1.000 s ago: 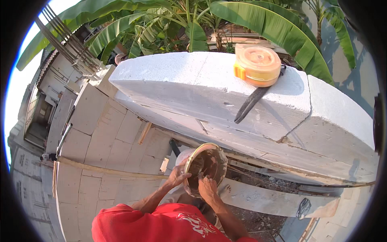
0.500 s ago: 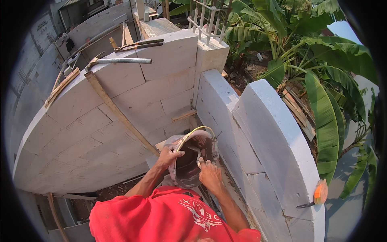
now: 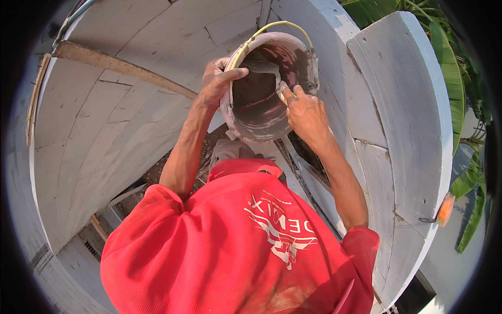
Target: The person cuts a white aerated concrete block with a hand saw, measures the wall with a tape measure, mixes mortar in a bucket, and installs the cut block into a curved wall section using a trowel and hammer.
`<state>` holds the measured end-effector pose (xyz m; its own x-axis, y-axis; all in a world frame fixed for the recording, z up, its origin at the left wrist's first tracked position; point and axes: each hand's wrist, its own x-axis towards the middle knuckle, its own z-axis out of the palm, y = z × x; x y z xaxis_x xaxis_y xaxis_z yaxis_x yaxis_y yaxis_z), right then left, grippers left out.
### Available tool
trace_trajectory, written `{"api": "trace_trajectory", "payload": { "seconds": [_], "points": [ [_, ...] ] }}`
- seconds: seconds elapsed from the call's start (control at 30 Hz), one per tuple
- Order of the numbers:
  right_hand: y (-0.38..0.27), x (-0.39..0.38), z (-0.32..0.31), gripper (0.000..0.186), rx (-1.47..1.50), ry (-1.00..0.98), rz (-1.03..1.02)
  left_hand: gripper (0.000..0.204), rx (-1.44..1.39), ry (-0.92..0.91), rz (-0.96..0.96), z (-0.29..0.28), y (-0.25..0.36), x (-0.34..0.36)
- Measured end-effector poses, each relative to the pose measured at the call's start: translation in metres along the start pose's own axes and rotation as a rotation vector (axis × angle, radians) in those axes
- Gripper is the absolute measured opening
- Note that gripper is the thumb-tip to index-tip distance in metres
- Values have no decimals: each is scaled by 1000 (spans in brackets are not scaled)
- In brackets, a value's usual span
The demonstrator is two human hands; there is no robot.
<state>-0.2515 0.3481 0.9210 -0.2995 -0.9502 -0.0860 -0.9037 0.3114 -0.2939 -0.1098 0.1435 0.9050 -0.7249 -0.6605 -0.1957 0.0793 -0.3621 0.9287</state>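
A mortar-smeared bucket (image 3: 261, 134) is tipped so its mouth faces me, with grey mortar (image 3: 247, 97) inside and a yellow bail handle (image 3: 285, 22) arching over its far side. My left hand (image 3: 215, 82) is closed on the left rim, thumb lying over the edge. Inside the mouth, my right hand (image 3: 307, 114) grips the pale handle of a trowel (image 3: 263, 67). Its mortar-coated blade reaches into the bucket toward the left. Part of the handle is hidden by my fingers.
Pale block walls stand on the left (image 3: 63, 172) and right (image 3: 413, 89). A wooden plank (image 3: 123, 69) leans across the left wall. An orange tape measure (image 3: 445, 209) hangs at the right wall's edge, with banana leaves (image 3: 445, 78) beyond.
My view has tilted down, so the bucket and both hands appear higher and larger. The tools on top of the left wall have left view. Both hands keep their grips.
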Motion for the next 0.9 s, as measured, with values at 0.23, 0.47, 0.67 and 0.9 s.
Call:
{"api": "trace_trajectory", "payload": {
  "seconds": [0.23, 0.47, 0.67, 0.9],
  "points": [
    [-8, -36, -4, 45, -52, -296, -57, 14, -73, -16, -29, -4, 12, 0],
    [-12, -10, 0, 54, 1, -17, 166, 35, 51, -81, 101, -9, 2, -3],
    [-26, -40, -1, 55, -43, -335, -25, 28, 126, 11, -47, -14, -1, -14],
    [-15, -4, -5, 55, 65, -63, 53, 27, 90, -25, 82, -16, 3, -12]
  ]
}}
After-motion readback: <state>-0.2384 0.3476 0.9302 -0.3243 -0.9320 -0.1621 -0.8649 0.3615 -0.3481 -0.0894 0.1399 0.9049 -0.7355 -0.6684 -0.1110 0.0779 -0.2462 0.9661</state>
